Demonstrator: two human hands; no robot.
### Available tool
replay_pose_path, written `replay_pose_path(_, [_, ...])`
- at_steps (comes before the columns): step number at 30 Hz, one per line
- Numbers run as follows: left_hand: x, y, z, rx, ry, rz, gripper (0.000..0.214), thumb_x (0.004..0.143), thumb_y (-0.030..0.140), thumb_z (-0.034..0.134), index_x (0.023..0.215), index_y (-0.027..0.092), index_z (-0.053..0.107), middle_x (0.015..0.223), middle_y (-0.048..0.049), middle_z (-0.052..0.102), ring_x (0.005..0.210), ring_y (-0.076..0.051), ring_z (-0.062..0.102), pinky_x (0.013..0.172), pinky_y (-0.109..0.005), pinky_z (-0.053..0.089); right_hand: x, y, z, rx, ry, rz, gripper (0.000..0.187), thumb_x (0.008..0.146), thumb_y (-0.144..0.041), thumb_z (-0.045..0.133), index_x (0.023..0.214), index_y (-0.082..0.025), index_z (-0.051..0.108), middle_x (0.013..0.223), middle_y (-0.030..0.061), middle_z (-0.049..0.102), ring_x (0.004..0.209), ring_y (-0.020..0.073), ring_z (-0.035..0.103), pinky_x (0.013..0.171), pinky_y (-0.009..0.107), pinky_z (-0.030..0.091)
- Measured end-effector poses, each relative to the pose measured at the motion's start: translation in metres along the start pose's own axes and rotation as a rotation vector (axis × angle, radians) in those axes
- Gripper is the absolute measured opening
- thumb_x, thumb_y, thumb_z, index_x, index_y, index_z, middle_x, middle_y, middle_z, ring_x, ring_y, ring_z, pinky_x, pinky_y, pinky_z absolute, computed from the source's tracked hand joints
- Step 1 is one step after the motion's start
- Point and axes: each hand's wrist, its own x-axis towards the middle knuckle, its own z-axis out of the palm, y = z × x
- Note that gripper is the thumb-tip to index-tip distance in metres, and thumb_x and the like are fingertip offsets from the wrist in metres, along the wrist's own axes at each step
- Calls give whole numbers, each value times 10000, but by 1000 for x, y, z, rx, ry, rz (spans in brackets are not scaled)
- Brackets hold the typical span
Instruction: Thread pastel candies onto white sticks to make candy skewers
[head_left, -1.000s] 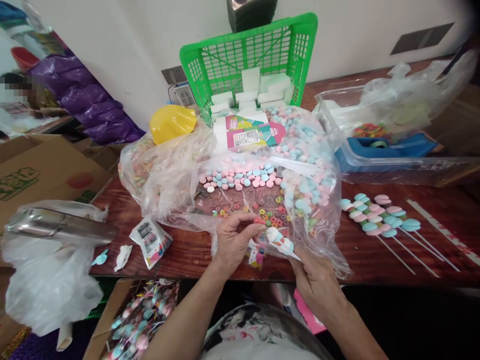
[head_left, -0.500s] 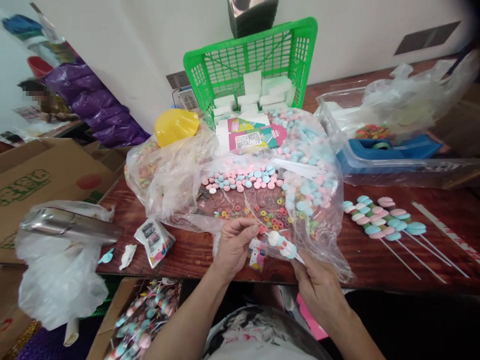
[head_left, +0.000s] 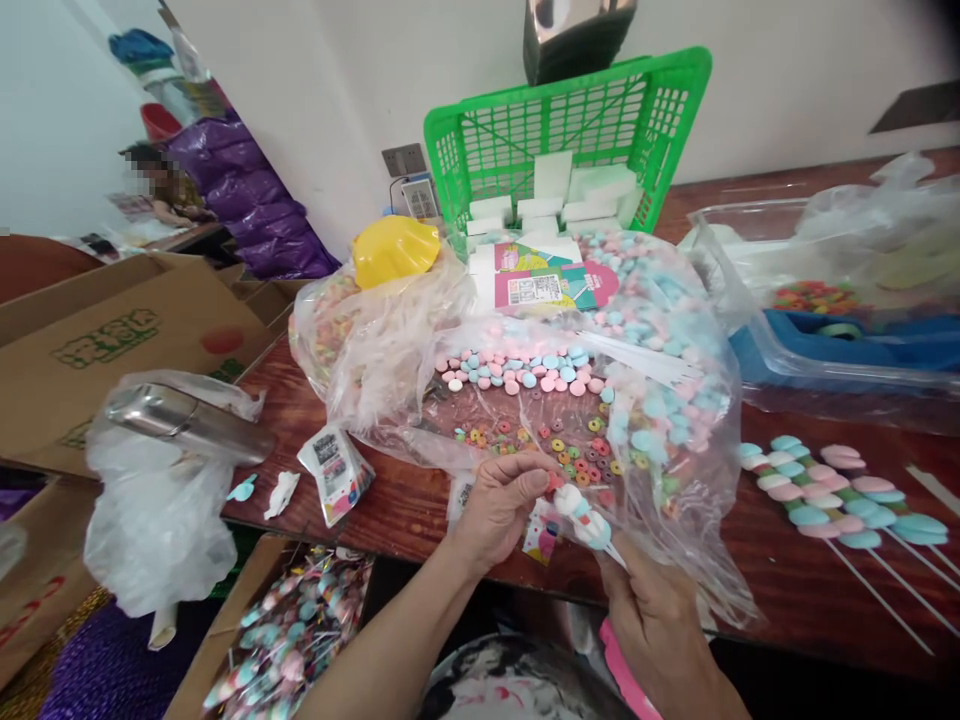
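My right hand (head_left: 660,625) grips a thin white stick that carries white, pink and blue candy discs, the candy skewer (head_left: 585,515). My left hand (head_left: 499,505) pinches a small red ring candy (head_left: 555,483) against the skewer's tip. Both hands work at the near table edge, over the mouth of a clear plastic bag (head_left: 675,500). Inside the bag lie loose pink and blue candy discs (head_left: 525,368) and coloured ring candies (head_left: 570,450). A few finished skewers (head_left: 825,490) lie on the brown table (head_left: 405,500) to the right.
A green basket (head_left: 570,130) with white blocks stands at the back. A yellow lid (head_left: 394,250) sits on another candy bag. Right: a clear tub (head_left: 825,370) with a blue tape dispenser. Left: cardboard boxes (head_left: 112,340), a white bag (head_left: 157,520). A box of wrapped skewers (head_left: 292,630) lies below.
The view has swung left, so everything sits further right in frame. My hands stay together at the skewer's tip, with the ring candy now pressed onto it.
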Motion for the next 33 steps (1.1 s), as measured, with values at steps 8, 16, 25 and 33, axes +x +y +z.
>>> replay_pose_path(8, [0,-4,-9,305,-101,65,130,664,277,803,721,169,757,755,-28,639,689,-116,573,668,-237,449,3,-3,1,-18,-1,-36,222,906,-112,425,995,-141,626,608,21,656,449,159,596,443,263,415])
replay_pose_path(16, [69,38,-5,744,-269,6,400,813,528,600,941,175,736,823,-66,672,573,-125,539,562,-258,431,7,13,0,217,103,344,221,918,-259,492,799,-155,647,490,-34,518,405,110,479,415,201,399])
replay_pose_path(25, [161,41,-19,1814,39,383,98,764,228,646,720,141,636,967,-135,603,1017,-289,517,881,-407,400,12,19,-13,269,123,423,234,909,-284,495,820,-180,685,585,-8,587,513,141,554,497,198,469])
replay_pose_path(33, [139,31,-20,1650,-58,420,122,738,156,600,853,154,643,794,-42,619,795,-184,581,763,-331,474,17,16,-13,234,120,340,254,911,-245,474,841,-161,704,523,-17,556,439,130,525,427,202,432])
